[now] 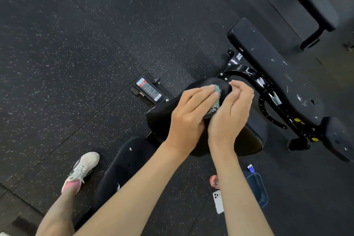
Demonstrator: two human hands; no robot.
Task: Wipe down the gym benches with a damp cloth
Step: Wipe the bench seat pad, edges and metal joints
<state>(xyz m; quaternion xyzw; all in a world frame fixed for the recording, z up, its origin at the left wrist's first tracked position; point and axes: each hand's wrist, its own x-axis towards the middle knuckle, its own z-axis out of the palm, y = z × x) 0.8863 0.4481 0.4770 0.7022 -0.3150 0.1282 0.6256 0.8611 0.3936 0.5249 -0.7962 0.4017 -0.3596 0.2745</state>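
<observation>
A small green and grey cloth (214, 101) lies on the black padded seat (162, 117) of a gym bench at the centre. My left hand (189, 113) presses the cloth flat against the pad with straight fingers. Just to its right, my right hand (231, 109) hovers palm up with loosely curled fingers, touching the cloth's edge; most of the cloth is hidden between the two hands. The bench's long black back pad (122, 174) runs toward me below my arms.
A second bench with a worn black pad (268, 59) stands to the right, a third (298, 2) behind it. On the speckled rubber floor lie a white phone (218, 201), a pink object (214, 181) and a blue container (256, 188). My left shoe (82, 170) stands beside the bench.
</observation>
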